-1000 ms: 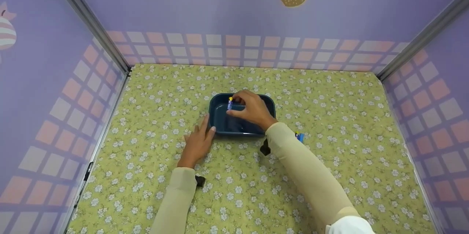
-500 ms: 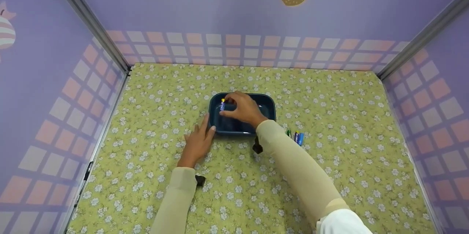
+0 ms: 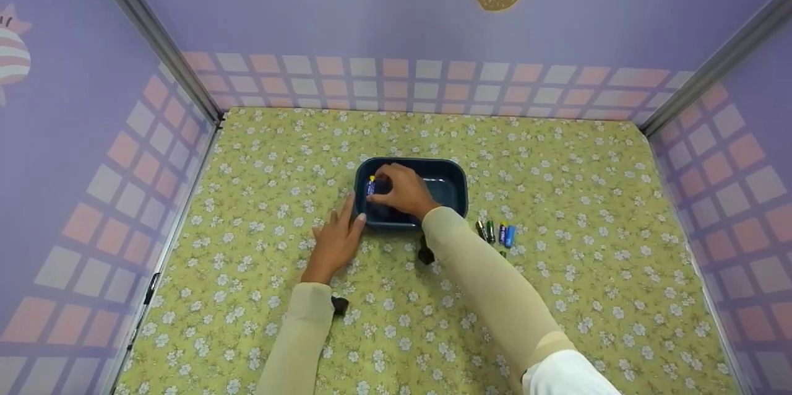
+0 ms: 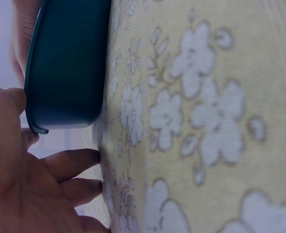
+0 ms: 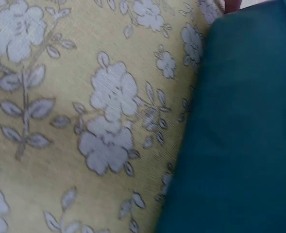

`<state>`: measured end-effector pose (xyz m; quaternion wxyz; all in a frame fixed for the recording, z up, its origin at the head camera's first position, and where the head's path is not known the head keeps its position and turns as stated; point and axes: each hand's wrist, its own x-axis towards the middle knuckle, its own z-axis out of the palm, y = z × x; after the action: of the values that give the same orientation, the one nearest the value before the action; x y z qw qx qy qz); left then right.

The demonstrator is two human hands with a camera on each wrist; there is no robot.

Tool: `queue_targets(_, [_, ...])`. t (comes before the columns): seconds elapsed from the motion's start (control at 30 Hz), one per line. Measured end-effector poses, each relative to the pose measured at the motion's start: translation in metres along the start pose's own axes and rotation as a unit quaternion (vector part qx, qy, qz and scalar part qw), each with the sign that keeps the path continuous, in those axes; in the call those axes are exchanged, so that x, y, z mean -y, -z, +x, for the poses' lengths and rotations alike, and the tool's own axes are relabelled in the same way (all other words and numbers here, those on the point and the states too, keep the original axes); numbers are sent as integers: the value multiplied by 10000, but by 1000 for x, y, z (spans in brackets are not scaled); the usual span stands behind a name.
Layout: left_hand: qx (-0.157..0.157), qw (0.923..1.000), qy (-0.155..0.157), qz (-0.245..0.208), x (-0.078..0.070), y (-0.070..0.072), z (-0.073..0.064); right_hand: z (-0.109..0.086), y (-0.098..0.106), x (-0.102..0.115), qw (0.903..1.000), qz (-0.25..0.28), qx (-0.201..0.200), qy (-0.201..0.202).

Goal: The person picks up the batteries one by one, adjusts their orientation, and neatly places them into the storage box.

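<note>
Placing, it seems: right hand (image 3: pixel 405 190) pinches a purple battery (image 3: pixel 371 187) inside the dark blue tray (image 3: pixel 396 227), near its left edge.
Tray's front-left corner: left hand (image 3: pixel 334 243) touches here, fingers relaxed.
Battery's next need: likely lowering, then release.
Battery shift: further left now; more loose batteries (image 3: pixel 490 231) show near the tray's front-right corner.

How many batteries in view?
5 for sure: a purple battery in the right hand at the tray; black, green, second purple and blue ones on the cloth. A green bit beside the sleeve may be another; more may be hidden.
</note>
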<state>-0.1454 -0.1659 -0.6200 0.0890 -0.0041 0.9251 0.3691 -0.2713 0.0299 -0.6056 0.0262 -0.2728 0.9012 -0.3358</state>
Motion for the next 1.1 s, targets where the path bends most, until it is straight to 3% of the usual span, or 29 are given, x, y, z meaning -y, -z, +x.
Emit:
queue_targets(0.37, [34, 9999, 38, -88, 0, -1, 0, 0, -14, -4, 9997, 83, 106, -203])
queue_targets(1.1, [-66, 10000, -48, -56, -1, 0, -1, 1, -21, 0, 9946, -836, 507, -341])
